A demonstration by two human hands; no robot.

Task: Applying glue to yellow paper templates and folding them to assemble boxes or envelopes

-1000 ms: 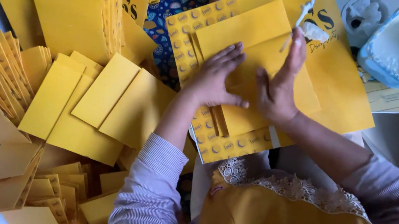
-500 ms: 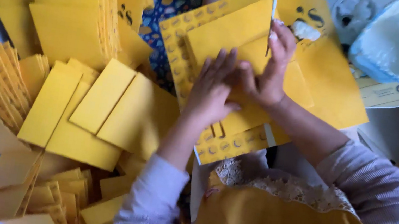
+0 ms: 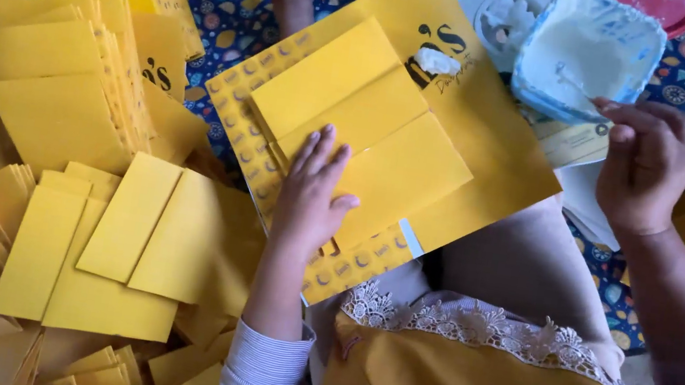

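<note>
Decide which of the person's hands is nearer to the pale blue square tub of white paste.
Right. The right hand reaches the pale blue square tub; the left hand presses yellow folded paper, away from it.

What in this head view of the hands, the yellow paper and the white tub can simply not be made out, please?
- Right hand fingertips: curled at the white tub; whether they carry paste is unclear.
- Folded yellow sheet: the left hand covers part of its lower edge.
- Red lid: cut off by the top edge.
- Stacks of yellow envelopes: overlapped, uncountable.
</note>
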